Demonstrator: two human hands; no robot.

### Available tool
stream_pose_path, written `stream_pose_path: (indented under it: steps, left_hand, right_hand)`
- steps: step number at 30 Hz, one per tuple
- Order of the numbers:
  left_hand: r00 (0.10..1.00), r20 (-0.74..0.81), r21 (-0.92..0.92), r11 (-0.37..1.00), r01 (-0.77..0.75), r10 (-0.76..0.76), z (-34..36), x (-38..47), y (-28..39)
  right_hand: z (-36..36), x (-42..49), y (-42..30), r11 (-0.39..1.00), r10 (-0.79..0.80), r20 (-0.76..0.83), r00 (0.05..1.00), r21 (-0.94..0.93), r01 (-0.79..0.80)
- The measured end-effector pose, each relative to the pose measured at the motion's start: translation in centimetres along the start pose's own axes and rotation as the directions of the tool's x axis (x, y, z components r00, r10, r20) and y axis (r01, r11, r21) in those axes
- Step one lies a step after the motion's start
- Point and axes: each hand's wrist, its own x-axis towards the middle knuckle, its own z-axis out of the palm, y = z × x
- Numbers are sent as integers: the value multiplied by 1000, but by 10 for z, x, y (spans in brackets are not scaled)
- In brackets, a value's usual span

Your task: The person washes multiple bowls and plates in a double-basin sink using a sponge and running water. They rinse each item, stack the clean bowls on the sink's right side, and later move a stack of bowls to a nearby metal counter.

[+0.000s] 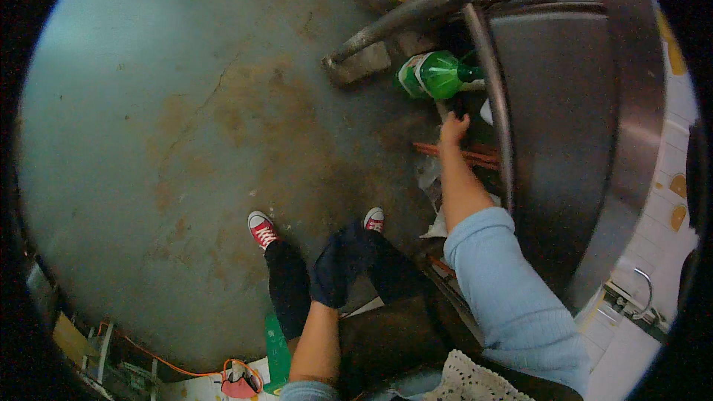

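My right hand (455,127) reaches in under a metal work table (557,111), its fingers curled against a dark item just below a green plastic bottle (440,74). Whether the fingers grip that item is not clear. The bottle lies on its side, its neck toward the table's curved metal bar (496,94). Beneath my wrist lie reddish-brown bars (479,157). My left hand (334,284) is down by my legs, covered by dark cloth (341,262), so its fingers are hidden.
Stained concrete floor (195,150) spreads out to the left. A thick metal pipe (412,11) rests near a block (362,64). Crumpled plastic (437,223) lies by the table. An orange cord (178,368) and a green box (277,351) are at the bottom. A metal frame (106,351) stands lower left.
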Motion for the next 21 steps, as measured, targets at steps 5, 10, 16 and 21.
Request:
stream_pose_path:
  steps: [5, 10, 16, 21]
  left_hand:
    - [996, -38, 86, 993, 83, -80, -1, 30, 5]
    - [997, -79, 136, 990, 34, -23, -21, 36, 0]
    - [998, -68, 490, 871, 23, 12, -13, 25, 11]
    - [999, -25, -33, 999, 21, -22, 9, 20, 17]
  right_hand:
    - [15, 141, 11, 870, -471, -238, 849, 33, 492]
    - [31, 84, -79, 970, -238, -167, 957, 1, 241]
    - [19, 152, -66, 960, -259, -115, 959, -138, 243]
    - [15, 102, -82, 997, -68, 10, 998, -35, 68]
